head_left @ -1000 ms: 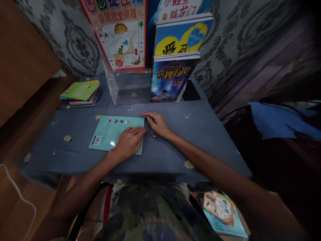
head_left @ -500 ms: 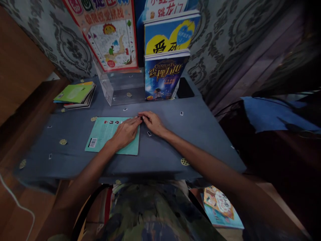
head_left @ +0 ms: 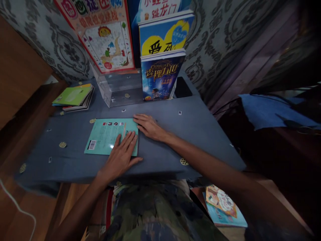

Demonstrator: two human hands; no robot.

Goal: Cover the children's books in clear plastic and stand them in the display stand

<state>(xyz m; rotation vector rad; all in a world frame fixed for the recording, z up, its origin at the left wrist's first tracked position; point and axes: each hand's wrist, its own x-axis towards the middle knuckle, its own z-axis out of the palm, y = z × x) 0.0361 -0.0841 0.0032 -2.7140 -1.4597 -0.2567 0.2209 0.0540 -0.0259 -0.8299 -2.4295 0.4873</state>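
A closed teal book [head_left: 101, 137] lies on the grey-blue tablecloth with its barcode side up. My left hand [head_left: 122, 152] rests on its near right part, fingers spread and thumb reaching past the near right corner onto the cloth. At the far right corner, my right hand [head_left: 149, 127] lies low with fingers stretched out, the tips on or just at the book's edge. Neither hand grips anything.
Behind the book stands a clear acrylic rack [head_left: 117, 97] holding a dark blue book [head_left: 159, 78] and several others. A black phone-like slab [head_left: 183, 87] lies to its right. At left is a book stack [head_left: 74, 95]; more books [head_left: 225, 207] lie below the table.
My left hand has slid from the far right corner toward the near edge, its fingers spreading. My right hand has shifted slightly left onto the corner. The book stays nearly in place.
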